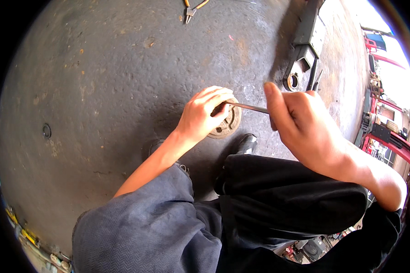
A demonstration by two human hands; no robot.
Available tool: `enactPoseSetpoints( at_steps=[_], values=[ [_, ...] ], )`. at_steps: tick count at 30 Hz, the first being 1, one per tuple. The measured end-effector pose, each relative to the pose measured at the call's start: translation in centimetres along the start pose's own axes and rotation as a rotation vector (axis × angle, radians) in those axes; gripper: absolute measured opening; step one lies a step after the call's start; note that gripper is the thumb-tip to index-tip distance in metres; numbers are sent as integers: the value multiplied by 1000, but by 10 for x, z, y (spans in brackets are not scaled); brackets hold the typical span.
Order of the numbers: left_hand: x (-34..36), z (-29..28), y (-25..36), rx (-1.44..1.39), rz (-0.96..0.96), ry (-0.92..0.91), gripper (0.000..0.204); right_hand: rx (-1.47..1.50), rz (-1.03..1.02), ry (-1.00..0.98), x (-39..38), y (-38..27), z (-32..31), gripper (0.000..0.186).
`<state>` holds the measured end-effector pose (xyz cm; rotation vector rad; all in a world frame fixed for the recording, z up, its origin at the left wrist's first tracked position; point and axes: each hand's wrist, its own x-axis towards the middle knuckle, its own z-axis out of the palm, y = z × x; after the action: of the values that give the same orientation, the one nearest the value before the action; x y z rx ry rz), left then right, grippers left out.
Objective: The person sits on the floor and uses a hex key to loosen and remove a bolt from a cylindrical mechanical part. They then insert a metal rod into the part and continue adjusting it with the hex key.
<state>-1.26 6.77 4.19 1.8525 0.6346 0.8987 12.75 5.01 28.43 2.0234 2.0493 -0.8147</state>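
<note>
Crouching on a dark, scuffed workshop floor (100,68), a person in dark clothing is working with both bare hands on a round metal part (233,122), which is sitting just beyond the shoes, near the middle of the scene; whether it is resting flat on the floor is not showing clearly. The left hand (202,111) is curling over the far left side of the part, fingers bunching close together along its rim and thumb bending in toward its face. The right hand (307,123) is closing in a fist around a slim metal-shafted tool (249,107), the thumb standing up and the fingers hiding the grip. The shaft is pointing left from the fist, its tip end reaching the part beside the left hand's fingers; the exact contact is not showing. A dark shoe (247,144) is standing on the near right side of the part. Farther off, orange-handled pliers (190,12) are lying on the floor, and a long grey metal beam (310,36) is stretching away at far right. A small dark ring (46,131) is lying well to the left, while red-framed equipment (392,141) is lining the right edge.
</note>
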Motion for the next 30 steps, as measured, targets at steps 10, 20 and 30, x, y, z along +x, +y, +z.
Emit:
enactPoseSetpoints(
  at_steps=[10, 20, 30],
  values=[
    [1, -2, -1, 22, 32, -55, 26, 1138, 748, -378, -4, -5, -15, 25],
    [2, 2, -4, 2, 51, -76, 28, -632, -567, 246, -4, 32, 1, 38],
    [3, 0, -2, -46, 27, -79, 28, -434, -758, 163, 5, 49, -5, 47]
  ],
)
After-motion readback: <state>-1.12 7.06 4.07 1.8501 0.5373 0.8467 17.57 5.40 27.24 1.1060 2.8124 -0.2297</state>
